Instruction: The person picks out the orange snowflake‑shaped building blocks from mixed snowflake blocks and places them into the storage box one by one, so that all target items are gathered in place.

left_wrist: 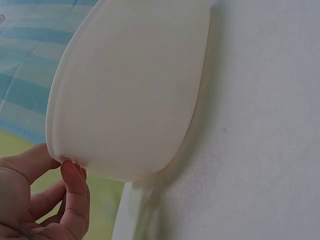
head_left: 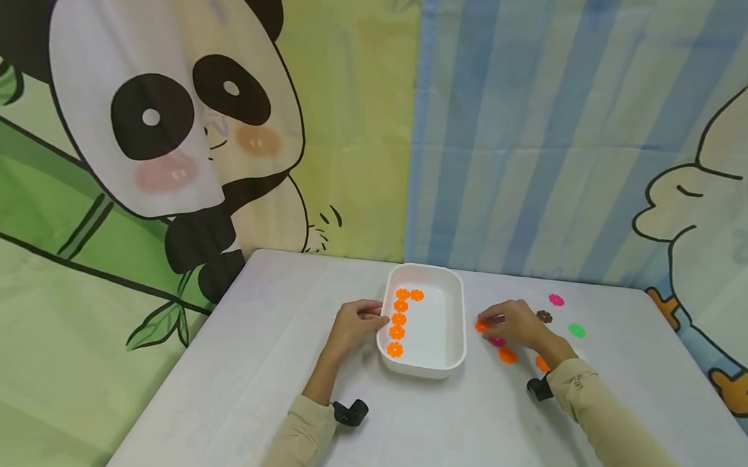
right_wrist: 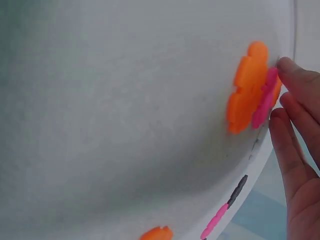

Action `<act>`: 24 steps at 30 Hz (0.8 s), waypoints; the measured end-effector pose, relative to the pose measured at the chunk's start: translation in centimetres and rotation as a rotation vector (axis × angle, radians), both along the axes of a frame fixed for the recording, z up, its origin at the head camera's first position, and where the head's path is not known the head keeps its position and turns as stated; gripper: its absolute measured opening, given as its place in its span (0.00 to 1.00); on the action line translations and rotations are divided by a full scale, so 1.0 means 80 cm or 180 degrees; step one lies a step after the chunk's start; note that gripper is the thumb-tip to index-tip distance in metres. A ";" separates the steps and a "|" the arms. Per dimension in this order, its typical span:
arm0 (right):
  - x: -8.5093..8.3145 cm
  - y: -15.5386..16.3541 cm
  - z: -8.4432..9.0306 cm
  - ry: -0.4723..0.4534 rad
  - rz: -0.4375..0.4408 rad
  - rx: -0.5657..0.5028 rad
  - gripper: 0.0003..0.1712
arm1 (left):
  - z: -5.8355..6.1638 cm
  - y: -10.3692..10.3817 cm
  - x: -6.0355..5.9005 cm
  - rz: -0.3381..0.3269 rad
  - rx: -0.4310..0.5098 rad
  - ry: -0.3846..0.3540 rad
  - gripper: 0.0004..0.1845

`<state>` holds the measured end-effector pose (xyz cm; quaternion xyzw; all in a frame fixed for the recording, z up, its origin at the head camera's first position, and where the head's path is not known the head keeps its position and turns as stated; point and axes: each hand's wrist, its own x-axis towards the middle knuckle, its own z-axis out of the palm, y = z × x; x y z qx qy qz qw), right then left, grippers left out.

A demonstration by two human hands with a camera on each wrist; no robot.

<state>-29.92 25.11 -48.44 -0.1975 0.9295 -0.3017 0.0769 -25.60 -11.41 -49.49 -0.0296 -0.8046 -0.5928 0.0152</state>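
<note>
A left hand (head_left: 354, 326) pinches the rim of a white tray (head_left: 435, 330) while the right hand (head_left: 518, 324) has an orange disc (head_left: 481, 326) at its fingertips, whether grasped one cannot tell, and a careless pinch could drag along the pink disc (head_left: 497, 342) just beside them.
</note>
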 end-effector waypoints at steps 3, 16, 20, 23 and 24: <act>0.001 0.001 0.000 -0.0028 0.0007 0.0074 0.17 | 0.000 0.001 0.000 -0.0011 -0.0013 -0.0006 0.22; -0.003 0.003 -0.004 0.0186 0.0030 0.0062 0.13 | 0.007 0.003 -0.001 0.0043 -0.0059 -0.0019 0.21; 0.001 -0.001 -0.004 0.0125 -0.0060 0.0055 0.14 | 0.006 0.002 0.001 0.0052 -0.0062 -0.0048 0.19; 0.005 -0.005 -0.004 0.0140 -0.0026 0.0038 0.16 | 0.005 0.002 0.002 0.0051 -0.0062 -0.0058 0.19; 0.006 -0.006 -0.005 0.0177 0.0009 0.0046 0.16 | 0.004 0.002 0.002 0.0052 -0.0066 -0.0047 0.19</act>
